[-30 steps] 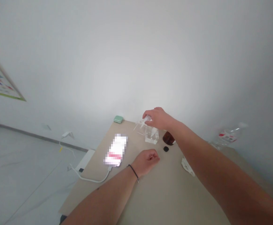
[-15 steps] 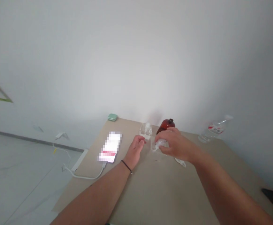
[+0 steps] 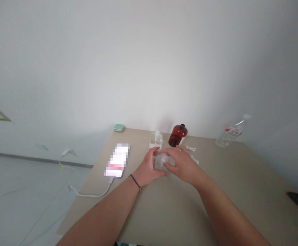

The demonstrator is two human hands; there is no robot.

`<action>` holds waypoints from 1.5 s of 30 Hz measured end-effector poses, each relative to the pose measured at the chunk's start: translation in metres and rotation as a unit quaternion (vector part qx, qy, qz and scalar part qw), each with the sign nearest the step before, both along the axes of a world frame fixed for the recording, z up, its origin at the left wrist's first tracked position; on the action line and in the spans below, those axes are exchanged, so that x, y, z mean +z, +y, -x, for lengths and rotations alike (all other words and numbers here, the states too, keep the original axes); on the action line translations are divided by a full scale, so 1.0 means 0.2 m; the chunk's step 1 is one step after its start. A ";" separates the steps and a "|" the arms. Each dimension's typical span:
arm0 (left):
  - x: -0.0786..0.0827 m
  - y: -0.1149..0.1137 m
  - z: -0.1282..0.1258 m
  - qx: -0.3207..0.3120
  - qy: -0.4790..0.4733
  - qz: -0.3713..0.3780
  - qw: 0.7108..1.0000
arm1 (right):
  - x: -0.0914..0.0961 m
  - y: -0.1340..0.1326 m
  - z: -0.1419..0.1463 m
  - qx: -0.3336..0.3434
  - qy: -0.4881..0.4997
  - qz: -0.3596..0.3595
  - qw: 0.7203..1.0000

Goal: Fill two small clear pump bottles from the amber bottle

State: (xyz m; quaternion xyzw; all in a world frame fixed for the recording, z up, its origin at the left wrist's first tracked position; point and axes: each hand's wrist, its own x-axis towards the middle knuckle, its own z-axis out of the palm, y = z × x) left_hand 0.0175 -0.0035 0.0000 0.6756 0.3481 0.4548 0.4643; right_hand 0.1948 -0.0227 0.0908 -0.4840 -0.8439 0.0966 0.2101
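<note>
Beige worktop (image 3: 164, 212), white wall (image 3: 149, 68): left hand (image 3: 149, 167) and right hand (image 3: 182, 165) clamp clear object (image 3: 161, 161)

Both hands press together around the single object, held just above the worktop. Directly beyond stand one square clear glass container (image 3: 156, 140) and one amber glass bottle with a black cap (image 3: 178, 135). One clear plastic water bottle (image 3: 230, 133) stands farther right, two white scraps (image 3: 191, 148) lie beside the right hand, and one blurred phone (image 3: 117, 160) on a white cable (image 3: 89, 194) lies left.
</note>
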 end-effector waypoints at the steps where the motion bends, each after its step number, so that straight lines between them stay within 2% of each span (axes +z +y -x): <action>1: 0.00 0.00 0.00 0.005 -0.002 0.003 1.000 | -0.03 -0.01 -0.01 -0.028 0.041 -0.019 0.999; 4: -0.01 0.00 0.00 0.019 -0.011 0.015 1.000 | -0.14 -0.05 -0.03 -0.131 0.181 -0.065 0.973; 6: 0.00 0.00 0.00 0.029 -0.012 0.020 0.999 | -0.21 -0.06 -0.03 -0.171 0.246 -0.060 0.952; 10: 0.00 0.00 0.00 0.041 0.003 0.029 0.999 | -0.30 -0.05 -0.02 -0.170 0.290 -0.018 0.942; 15: 0.00 0.00 0.00 0.035 0.006 0.030 0.999 | -0.35 -0.02 0.03 -0.135 0.316 -0.007 0.939; 22: -0.02 0.00 -0.02 0.044 0.011 0.018 0.999 | -0.40 0.00 0.08 -0.153 0.356 0.018 0.922; 29: -0.02 0.01 -0.03 0.043 0.031 0.016 0.998 | -0.41 0.02 0.16 -0.216 0.359 -0.027 0.908; 35: -0.01 0.01 -0.01 0.029 0.040 0.027 0.998 | -0.40 0.03 0.14 -0.211 0.363 -0.003 0.908; 37: -0.02 0.02 -0.01 0.025 0.042 0.027 0.998 | -0.40 0.03 0.12 -0.197 0.361 0.009 0.911; 41: -0.02 0.03 0.00 0.016 0.050 0.021 0.998 | -0.39 0.04 0.08 -0.129 0.358 0.033 0.924; 45: -0.01 0.02 0.00 0.005 0.040 0.033 0.999 | -0.39 0.05 0.02 -0.090 0.391 0.052 0.915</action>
